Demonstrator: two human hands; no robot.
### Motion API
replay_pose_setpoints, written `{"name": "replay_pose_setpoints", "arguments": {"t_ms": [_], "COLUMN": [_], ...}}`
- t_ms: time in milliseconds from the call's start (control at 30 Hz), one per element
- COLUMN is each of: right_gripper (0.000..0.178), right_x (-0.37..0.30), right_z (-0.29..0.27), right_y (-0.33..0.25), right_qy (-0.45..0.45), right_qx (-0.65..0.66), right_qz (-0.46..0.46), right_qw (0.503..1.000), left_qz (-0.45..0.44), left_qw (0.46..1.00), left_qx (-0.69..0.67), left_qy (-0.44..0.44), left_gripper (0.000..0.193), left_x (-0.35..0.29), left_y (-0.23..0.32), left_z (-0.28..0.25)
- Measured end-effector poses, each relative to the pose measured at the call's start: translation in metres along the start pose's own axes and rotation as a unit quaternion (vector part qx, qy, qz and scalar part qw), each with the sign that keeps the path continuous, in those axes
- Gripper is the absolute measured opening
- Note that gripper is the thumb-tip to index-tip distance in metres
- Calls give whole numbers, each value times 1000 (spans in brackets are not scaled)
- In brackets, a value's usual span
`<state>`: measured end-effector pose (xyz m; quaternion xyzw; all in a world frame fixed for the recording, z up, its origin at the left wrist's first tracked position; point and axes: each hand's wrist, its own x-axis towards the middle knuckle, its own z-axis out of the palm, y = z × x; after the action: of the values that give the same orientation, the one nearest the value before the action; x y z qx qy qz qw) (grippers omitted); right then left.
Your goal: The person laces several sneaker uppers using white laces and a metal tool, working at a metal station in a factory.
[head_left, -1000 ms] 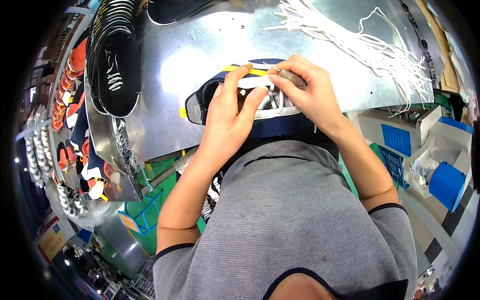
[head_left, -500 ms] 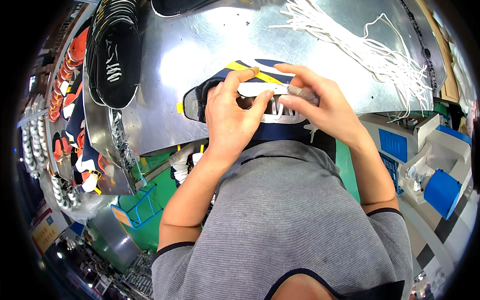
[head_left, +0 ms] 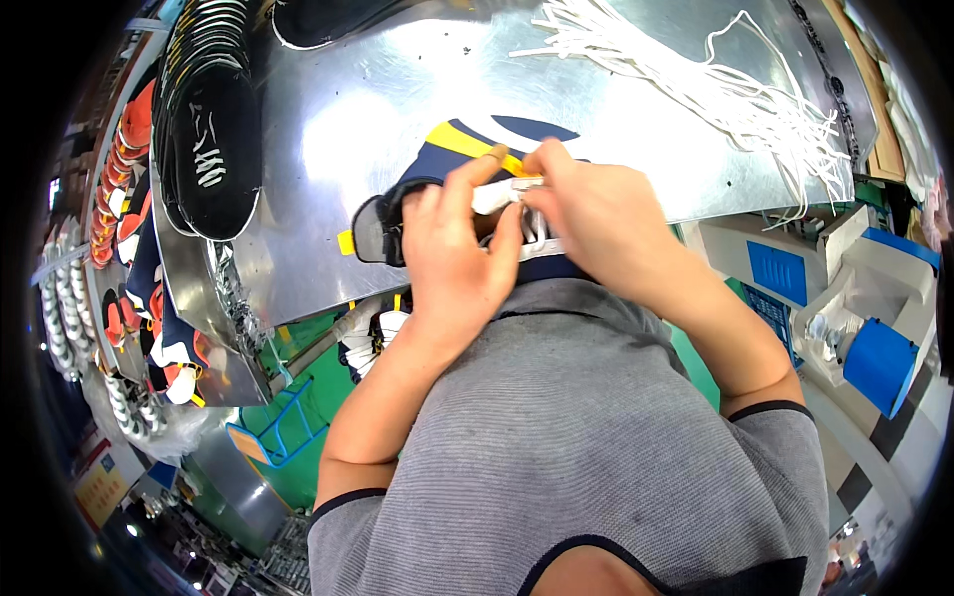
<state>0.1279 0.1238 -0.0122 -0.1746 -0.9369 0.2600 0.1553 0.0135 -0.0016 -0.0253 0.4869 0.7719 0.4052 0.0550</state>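
Observation:
At the near edge of the metal table lies a navy shoe upper (head_left: 440, 162) with a yellow stripe, white parts and a dark padded collar. My left hand (head_left: 452, 243) is closed on it, thumb and forefinger gripping a white eyelet strip (head_left: 491, 197) beside the opening. White shoelace (head_left: 537, 230) crosses part of that opening. My right hand (head_left: 606, 214) is closed, fingertips pinched against the far end of the strip. Its fingers are blurred, and the back of the hand hides whatever is inside it.
Loose white shoelaces (head_left: 696, 94) lie in a bundle at the far right. A stack of black soles (head_left: 214, 149) stands at the left of the metal table (head_left: 338, 243), another black sole (head_left: 323, 22) at the back. Red and navy shoe parts (head_left: 179, 338) hang further left.
My right hand has moved left and turned over, its fingertips closing in beside my left thumb. The tool with a wrapped grey handle seen in it before no longer shows.

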Motion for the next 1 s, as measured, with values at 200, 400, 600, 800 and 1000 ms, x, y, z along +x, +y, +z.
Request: {"name": "replay_pose_setpoints", "arguments": {"t_ms": [200, 400, 600, 800, 1000], "right_gripper": [26, 28, 34, 21, 23], "right_x": [15, -18, -28, -28, -40], "right_z": [-4, -64, -16, -3, -61], "right_y": [7, 16, 35, 42, 4], "right_qy": [12, -62, 38, 134, 78], "right_qx": [-30, 118, 45, 113, 78], "right_qz": [-59, 216, 111, 98, -138], "right_qw": [998, 967, 992, 980, 984], "left_qz": [-138, -208, -267, 82, 45], "left_qw": [978, 942, 899, 982, 996], "left_qx": [-144, -261, -347, 133, 66], "left_qy": [-55, -26, -10, -109, -33], "left_gripper": [46, 34, 25, 52, 17], "left_x": [9, 26, 33, 15, 34], "left_y": [-6, -2, 0, 25, 2], "left_z": [-2, -5, -20, -41, -9]}}
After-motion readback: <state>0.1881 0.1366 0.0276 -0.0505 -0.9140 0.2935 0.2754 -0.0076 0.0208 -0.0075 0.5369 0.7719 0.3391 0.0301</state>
